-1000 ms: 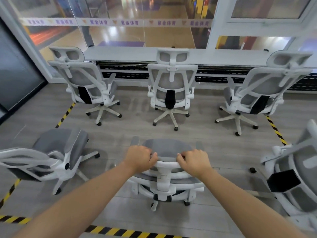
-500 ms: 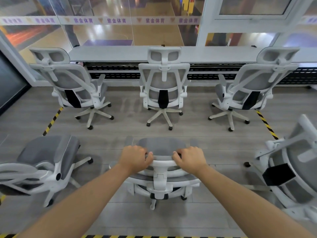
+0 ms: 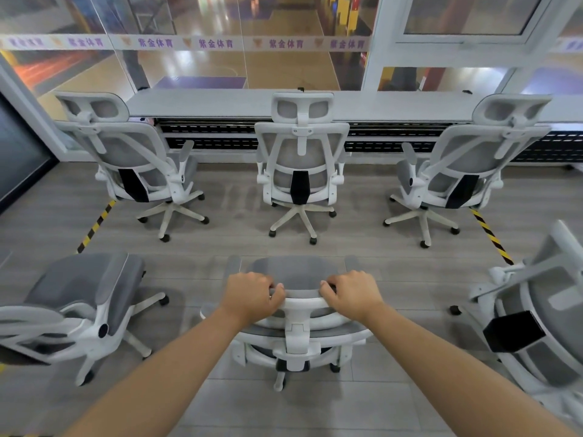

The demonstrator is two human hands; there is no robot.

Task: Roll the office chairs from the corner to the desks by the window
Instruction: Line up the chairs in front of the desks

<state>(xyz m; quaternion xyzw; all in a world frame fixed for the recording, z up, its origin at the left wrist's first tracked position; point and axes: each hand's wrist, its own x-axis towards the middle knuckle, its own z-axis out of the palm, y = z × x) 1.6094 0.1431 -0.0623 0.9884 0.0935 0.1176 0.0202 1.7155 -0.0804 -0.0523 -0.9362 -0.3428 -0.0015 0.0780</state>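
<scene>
A white-framed office chair with grey mesh [image 3: 298, 335] stands right below me, seen from behind and above. My left hand [image 3: 250, 296] grips the left side of its headrest top and my right hand [image 3: 353, 293] grips the right side, fingers curled over the rim. Three matching chairs face the long white desk [image 3: 220, 102] under the window: the left chair [image 3: 135, 165], the middle chair [image 3: 301, 165] and the right chair [image 3: 457, 165]. The held chair sits directly behind the middle one, with a strip of bare floor between them.
Another chair [image 3: 82, 307] stands close at my left and one more chair [image 3: 542, 316] at my right, both within a chair's width. Yellow-black floor tape [image 3: 96, 225] and a second yellow-black tape strip [image 3: 490, 236] mark both sides. A dark glass panel [image 3: 19, 156] closes the left wall.
The chair and I have moved forward toward the desk; the tape behind has dropped out of view and the row of three chairs looks nearer. Both hands keep their grip.
</scene>
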